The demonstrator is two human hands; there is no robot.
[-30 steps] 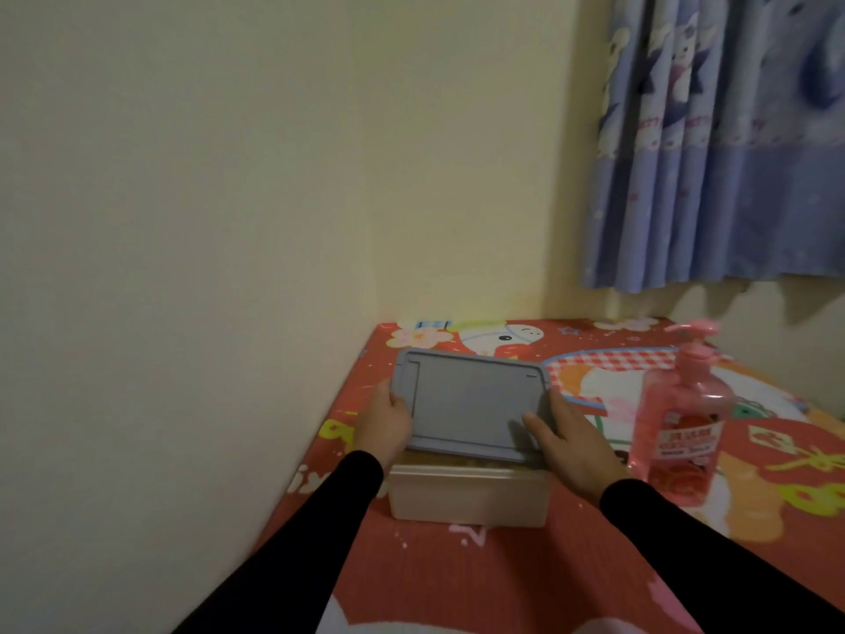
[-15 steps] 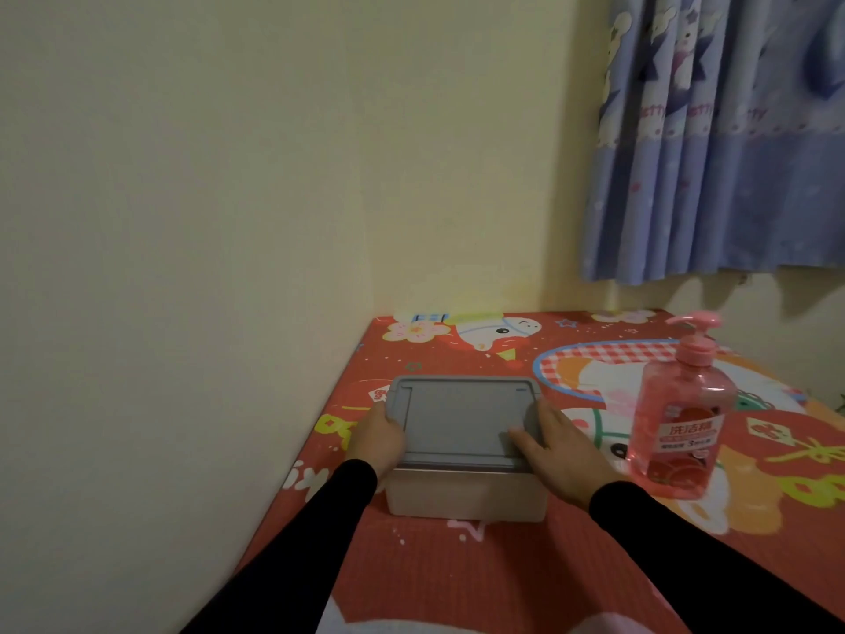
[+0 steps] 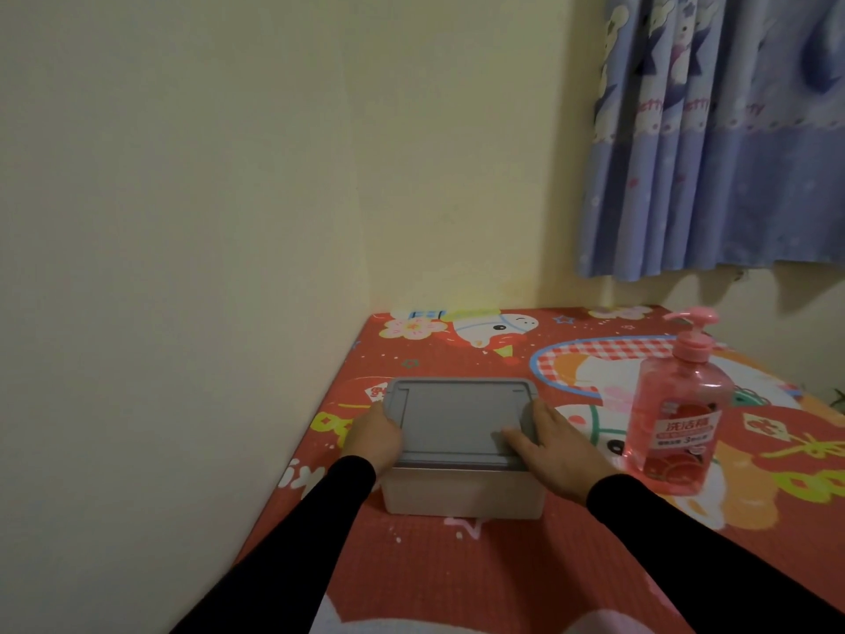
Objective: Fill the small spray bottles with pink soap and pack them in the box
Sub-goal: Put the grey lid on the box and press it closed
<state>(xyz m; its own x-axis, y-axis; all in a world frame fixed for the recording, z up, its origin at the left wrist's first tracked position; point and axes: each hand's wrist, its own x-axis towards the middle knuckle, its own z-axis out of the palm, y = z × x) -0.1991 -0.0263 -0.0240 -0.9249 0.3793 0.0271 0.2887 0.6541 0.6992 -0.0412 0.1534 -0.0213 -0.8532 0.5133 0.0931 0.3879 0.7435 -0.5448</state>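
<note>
Wall (image 3: 183, 267) hard left; soap bottle (image 3: 676, 423) right

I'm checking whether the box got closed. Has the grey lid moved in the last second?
Yes. The grey lid was tilted up above the box; it has come down flat onto its rim.

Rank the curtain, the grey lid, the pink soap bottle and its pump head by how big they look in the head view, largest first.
1. curtain
2. grey lid
3. pink soap bottle, which looks close to the lid in area, so that order is unsure
4. pump head
</note>
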